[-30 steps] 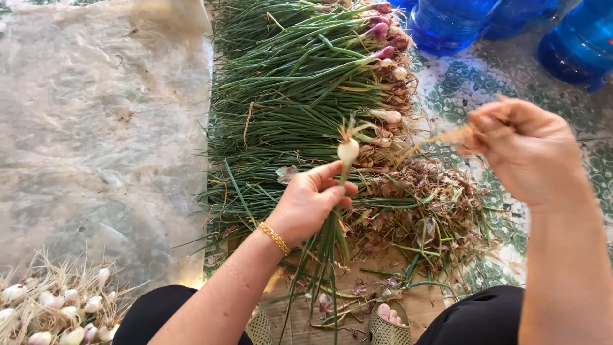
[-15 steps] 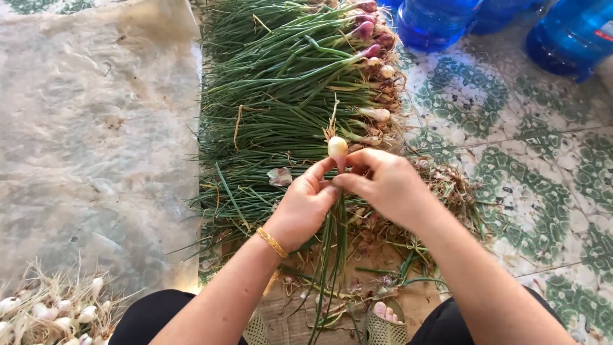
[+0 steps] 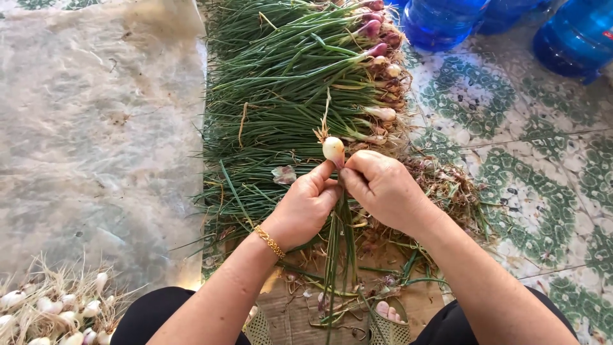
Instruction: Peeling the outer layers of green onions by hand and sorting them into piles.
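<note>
— Where's the spring onion (image 3: 334,152) now?

— Centre of the frame, pale bulb up, green leaves hanging down. The left hand (image 3: 305,207) is clamped on its neck; the right hand (image 3: 383,188), flung out to the right a second ago, has closed in beside it again, probably pinching off another skin.

— And around it?

— A heap of unpeeled spring onions (image 3: 300,76) above, peelings (image 3: 447,191) to the right, cleaned bulbs (image 3: 51,310) lower left. All lies on a plastic sheet (image 3: 96,128) over patterned floor tiles (image 3: 543,166); blue water jugs (image 3: 447,22) stand upper right.

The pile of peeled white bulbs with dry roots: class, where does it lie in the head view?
The pile of peeled white bulbs with dry roots lies at the bottom-left corner, on the pale plastic sheet, left of the person's left forearm.
</note>
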